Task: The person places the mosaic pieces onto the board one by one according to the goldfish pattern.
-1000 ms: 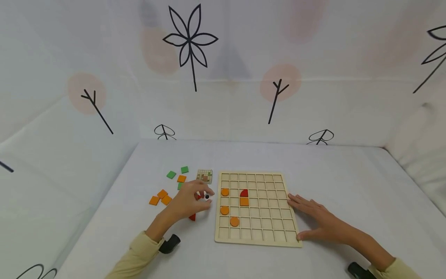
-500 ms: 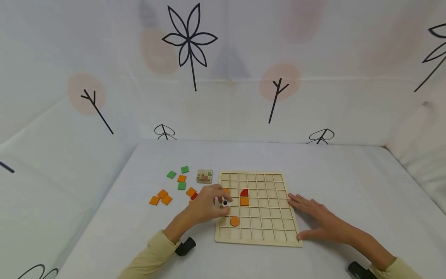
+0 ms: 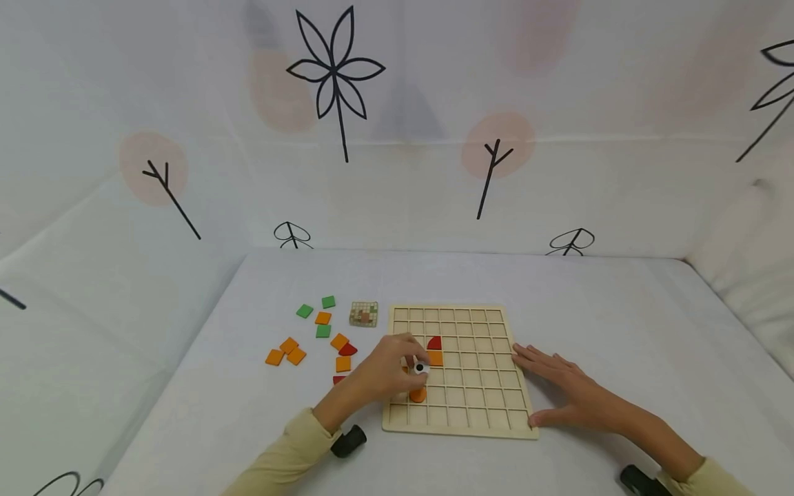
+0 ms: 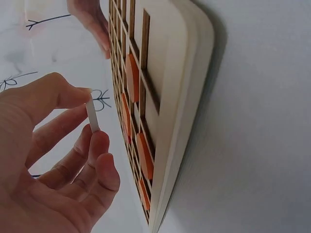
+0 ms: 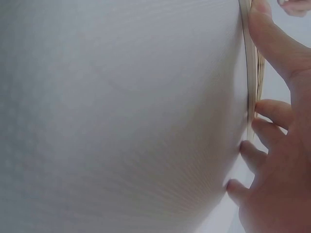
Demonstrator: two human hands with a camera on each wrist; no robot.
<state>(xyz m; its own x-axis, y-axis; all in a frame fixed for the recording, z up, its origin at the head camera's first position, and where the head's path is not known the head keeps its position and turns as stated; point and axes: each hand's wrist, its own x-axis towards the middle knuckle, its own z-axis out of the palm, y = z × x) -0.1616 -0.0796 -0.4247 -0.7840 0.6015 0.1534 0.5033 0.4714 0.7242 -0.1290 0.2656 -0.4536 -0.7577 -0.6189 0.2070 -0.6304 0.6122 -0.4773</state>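
Note:
Between thumb and fingertips, my left hand pinches a thin white tile with a black dot, held above the left part of the wooden grid board. The left wrist view shows that white tile edge-on, apart from the board. On the board lie an orange disc, an orange square and a red quarter-round piece; my left hand covers other cells. Along the board's right edge rests my right hand, fingers extended and touching the rim.
Left of the board lie several loose orange squares, green squares and red pieces. A small patterned grid card sits by the board's far left corner. White cloth walls stand behind and beside the table.
My left hand has carried the white tile rightward from beside the board to over its left cells, uncovering loose pieces on the table. The right hand has stayed in place.

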